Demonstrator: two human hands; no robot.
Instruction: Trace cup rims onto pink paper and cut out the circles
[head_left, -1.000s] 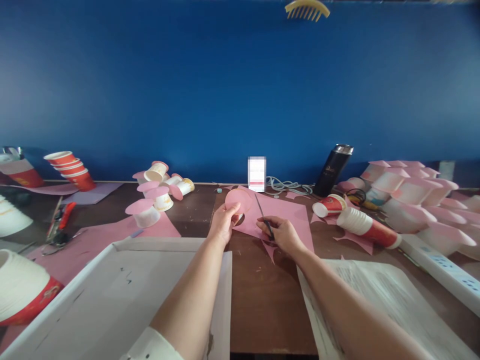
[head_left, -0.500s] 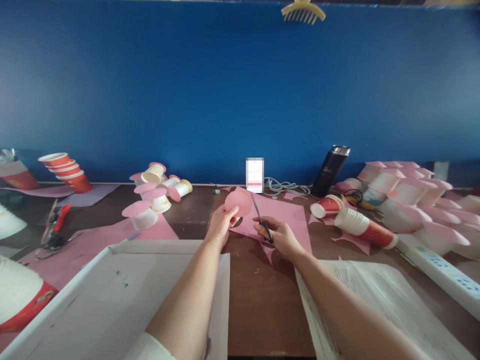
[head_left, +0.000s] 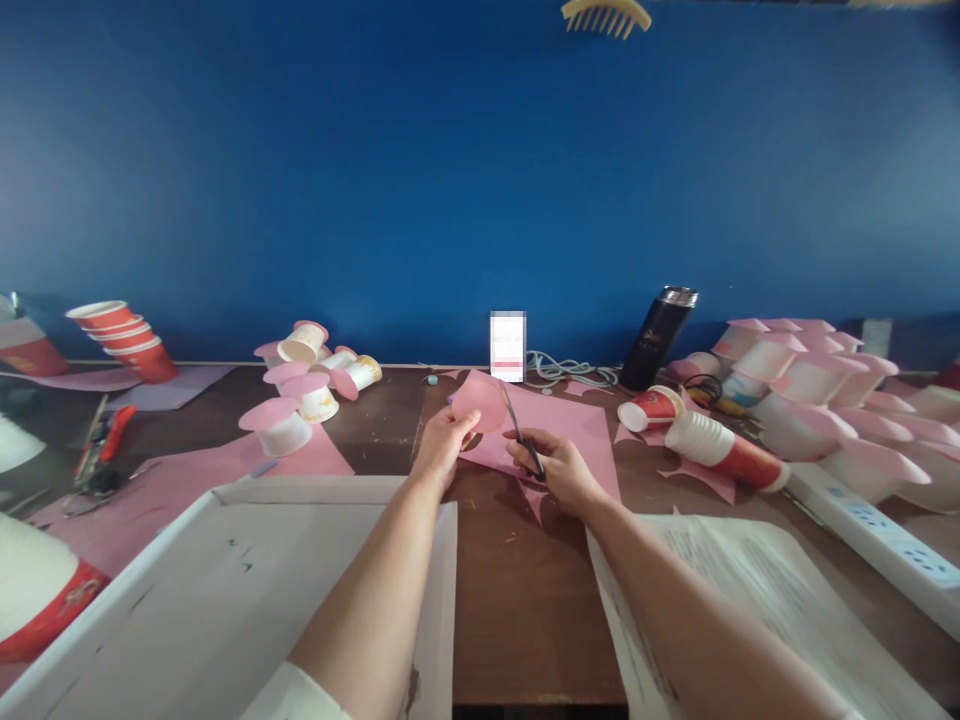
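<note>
My left hand [head_left: 450, 440] pinches a roundish piece of pink paper [head_left: 481, 402] between thumb and fingers, a little above the table. In my right hand [head_left: 553, 464] is a pair of dark-handled scissors [head_left: 535, 455], its blades pointing up and away along the right edge of the pink piece. Whether the blades are parted cannot be made out. Beneath both hands a larger pink sheet [head_left: 577, 432] lies on the brown table. A small pink offcut [head_left: 534, 500] is under the scissors.
Pink-topped paper cups [head_left: 277, 425] stand at left, and many more [head_left: 817, 385] pile up at right. Red cups [head_left: 727, 452], a black flask [head_left: 658, 338], a power strip [head_left: 877, 535] and a white cable [head_left: 570, 370] lie around. A white tray [head_left: 315, 600] is under my left arm.
The pink piece has turned slightly in my left hand, its outline now less round beside the blades. Both hands stay in nearly the same place; the whole view has shifted slightly.
</note>
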